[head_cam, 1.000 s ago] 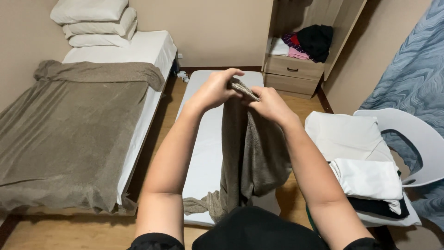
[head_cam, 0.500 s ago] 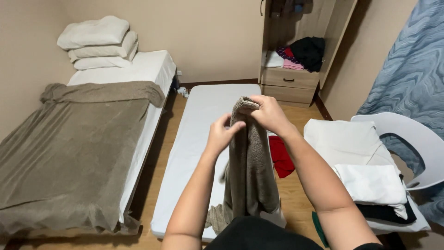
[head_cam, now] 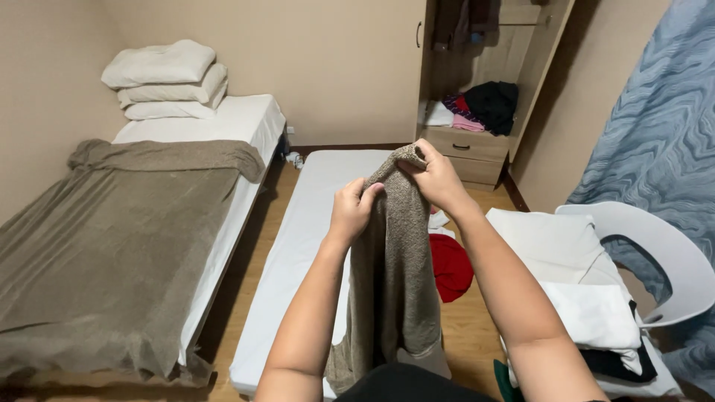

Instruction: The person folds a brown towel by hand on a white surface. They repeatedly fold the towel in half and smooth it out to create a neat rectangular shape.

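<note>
Warm, even indoor light fills the room, without glare. Soft shadows lie under the bed (head_cam: 112,246) and inside the wardrobe (head_cam: 484,67). Focus is sharp throughout; wide-angle bending shows toward the edges.

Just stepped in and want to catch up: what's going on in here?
A person is holding up a grey-brown knitted cloth with both hands. The right hand pinches its top corner, and the left hand grips an edge just below, so the cloth hangs down over the white floor mattress. A red garment lies on the wooden floor beside it, and a white chair holds folded white linens.
</note>
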